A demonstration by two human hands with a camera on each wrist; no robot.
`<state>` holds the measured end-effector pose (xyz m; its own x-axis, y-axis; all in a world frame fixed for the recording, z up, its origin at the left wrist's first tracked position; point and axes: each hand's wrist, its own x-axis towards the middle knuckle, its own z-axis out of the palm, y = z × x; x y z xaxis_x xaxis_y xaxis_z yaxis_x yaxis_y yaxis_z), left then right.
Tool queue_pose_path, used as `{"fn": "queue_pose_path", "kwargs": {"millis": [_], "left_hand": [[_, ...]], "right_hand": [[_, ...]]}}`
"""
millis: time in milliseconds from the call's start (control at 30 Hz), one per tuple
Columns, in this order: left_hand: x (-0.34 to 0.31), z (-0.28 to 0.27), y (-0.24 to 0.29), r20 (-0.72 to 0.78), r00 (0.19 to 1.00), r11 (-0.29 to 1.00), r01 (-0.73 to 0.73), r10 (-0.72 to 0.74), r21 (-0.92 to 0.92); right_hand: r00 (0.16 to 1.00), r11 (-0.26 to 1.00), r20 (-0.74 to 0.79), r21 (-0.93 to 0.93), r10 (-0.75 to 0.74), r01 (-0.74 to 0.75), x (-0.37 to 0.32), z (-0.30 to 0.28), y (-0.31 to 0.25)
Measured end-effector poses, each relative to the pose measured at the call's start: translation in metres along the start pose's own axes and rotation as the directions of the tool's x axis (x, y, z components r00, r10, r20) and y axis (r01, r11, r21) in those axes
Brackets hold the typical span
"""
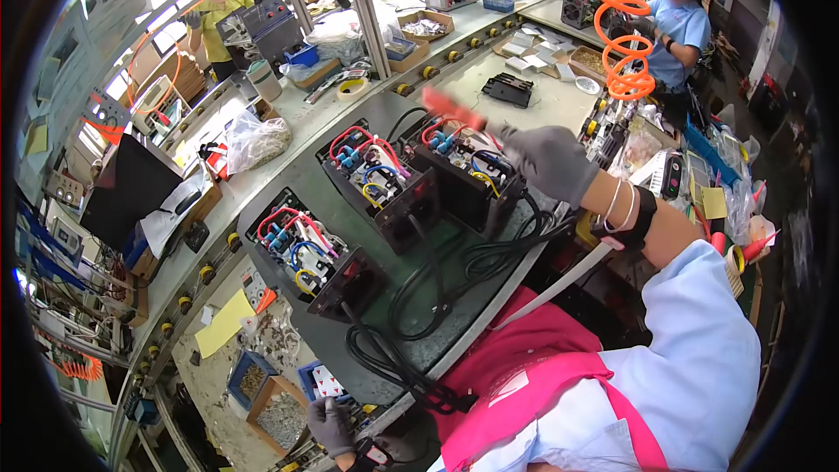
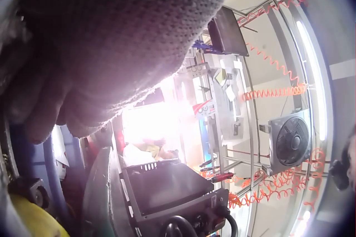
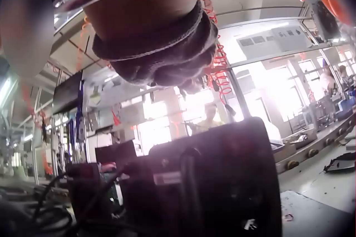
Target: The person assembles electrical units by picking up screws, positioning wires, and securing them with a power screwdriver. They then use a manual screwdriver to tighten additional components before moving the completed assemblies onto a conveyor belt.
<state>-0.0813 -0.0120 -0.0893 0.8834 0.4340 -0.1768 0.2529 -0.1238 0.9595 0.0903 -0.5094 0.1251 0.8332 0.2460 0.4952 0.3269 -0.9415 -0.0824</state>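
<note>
My gloved right hand (image 1: 552, 162) grips a long red tool (image 1: 454, 110), blurred, over the far right unit. In the right wrist view that hand (image 3: 167, 56) has curled fingers above a black housing (image 3: 211, 181). Three open black electrical units stand on a dark green board: a left one (image 1: 306, 253), a middle one (image 1: 380, 179) and a right one (image 1: 463, 166), with red, blue and yellow wires inside. My gloved left hand (image 1: 330, 426) hangs low, fingers loosely bent, beside a blue bin (image 1: 308, 374) of white-and-red cards; nothing shows in it.
Black power cables (image 1: 393, 358) trail over the board's (image 1: 350, 376) near edge. A box of small metal parts (image 1: 281, 415) lies below left. A black cover (image 1: 507, 89) lies on the bench behind. Orange coiled hoses (image 1: 625, 44) hang at right; two people work farther off.
</note>
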Motion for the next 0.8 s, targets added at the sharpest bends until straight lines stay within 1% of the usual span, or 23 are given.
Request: {"fn": "queue_pose_path", "kwargs": {"millis": [33,67,100,133,167,200,267,300,367,400,433,500,533,567,600,667,700,733,800], "left_hand": [[0.001,-0.001,-0.003,0.002,1.000,1.000,-0.021,0.021,-0.006],[0.000,-0.002,-0.005,0.003,0.999,0.999,-0.040,0.040,-0.011],[-0.002,-0.002,-0.006,0.001,1.000,0.999,-0.031,0.031,-0.015],[-0.002,-0.001,-0.006,-0.001,1.000,0.999,-0.028,0.028,-0.020],[-0.001,-0.003,-0.005,-0.004,1.000,0.999,-0.028,0.028,-0.021],[0.000,-0.003,-0.005,-0.017,1.000,1.000,-0.004,0.005,0.028],[0.000,-0.002,-0.002,-0.009,1.000,1.000,-0.012,0.012,0.000],[-0.001,-0.001,-0.001,-0.003,1.000,1.000,-0.013,0.013,-0.010],[-0.004,0.001,0.001,-0.012,1.000,1.000,-0.012,0.012,0.010],[-0.002,-0.001,0.002,-0.019,1.000,1.000,-0.015,0.015,0.021],[-0.001,0.000,0.002,-0.020,1.000,1.000,0.000,0.001,0.010],[-0.002,-0.001,0.001,-0.016,0.999,0.999,0.037,-0.037,-0.006],[-0.004,-0.001,0.001,-0.011,0.999,0.999,0.030,-0.030,-0.011],[-0.005,0.000,0.002,-0.007,1.000,1.000,0.020,-0.020,-0.018],[-0.003,0.000,0.003,-0.003,1.000,1.000,0.006,-0.006,-0.023],[0.000,-0.002,-0.001,-0.009,1.000,1.000,0.018,-0.018,-0.007],[0.000,-0.001,-0.003,-0.013,1.000,1.000,0.028,-0.028,0.000],[-0.002,-0.002,-0.004,-0.004,1.000,1.000,0.022,-0.022,-0.005],[-0.003,-0.002,0.001,0.013,1.000,1.000,0.004,-0.004,-0.015]], "right_hand": [[0.992,0.999,-0.122,0.032,0.021,-0.017,-0.001,0.002,-0.002],[0.998,0.998,0.033,-0.002,0.061,-0.061,-0.002,0.003,-0.006],[0.978,0.994,0.182,-0.043,0.104,-0.098,-0.003,0.003,-0.011],[0.936,0.988,0.320,-0.089,0.150,-0.128,-0.002,0.003,-0.013],[0.965,0.992,0.232,-0.050,0.126,-0.117,-0.001,0.003,-0.010],[0.985,0.995,0.142,-0.019,0.096,-0.094,0.003,0.002,-0.002],[0.998,0.998,-0.017,0.005,0.063,-0.063,0.003,0.008,0.005],[0.991,0.995,0.092,-0.041,0.094,-0.091,0.002,0.010,0.003],[0.942,0.982,0.291,-0.137,0.167,-0.132,0.004,0.013,-0.004],[0.979,0.994,0.170,-0.026,0.110,-0.108,0.007,0.006,-0.001],[0.998,0.995,0.046,0.085,0.045,-0.049,0.008,0.013,0.012],[0.996,0.996,-0.040,0.027,0.082,-0.081,0.008,0.013,0.006],[0.983,0.994,0.153,-0.046,0.102,-0.096,0.008,0.012,0.001],[0.933,0.988,0.335,-0.119,0.131,-0.096,0.009,0.011,-0.003],[0.956,0.982,0.281,-0.185,0.086,-0.034,0.009,0.015,0.004],[0.998,0.995,0.059,-0.099,0.026,-0.020,0.010,0.007,-0.002],[0.999,0.998,-0.052,-0.058,0.000,-0.003,0.009,0.004,-0.004],[0.996,0.996,-0.080,-0.077,-0.039,0.033,0.007,0.008,-0.006],[0.994,0.982,0.109,-0.183,-0.024,0.044,0.003,0.017,-0.006]]}}
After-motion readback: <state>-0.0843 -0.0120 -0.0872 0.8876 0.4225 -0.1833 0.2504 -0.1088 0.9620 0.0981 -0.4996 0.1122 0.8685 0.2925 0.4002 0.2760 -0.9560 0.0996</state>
